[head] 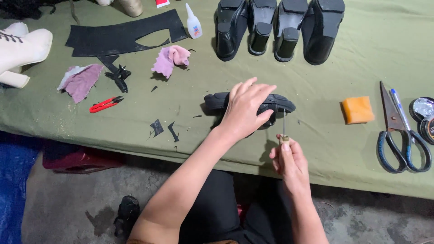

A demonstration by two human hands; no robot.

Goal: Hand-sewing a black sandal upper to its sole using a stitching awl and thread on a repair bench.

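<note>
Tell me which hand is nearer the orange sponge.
Right. The right hand, holding a thin awl-like tool, sits lower left of the orange sponge. The left hand rests on the black shoe, farther left.

An olive-green cloth covers the bench from edge to edge, lit evenly from above. Below its front edge lies a grey, stained concrete floor, with a blue tarpaulin at the left and a dark red crate tucked under the bench.
</note>
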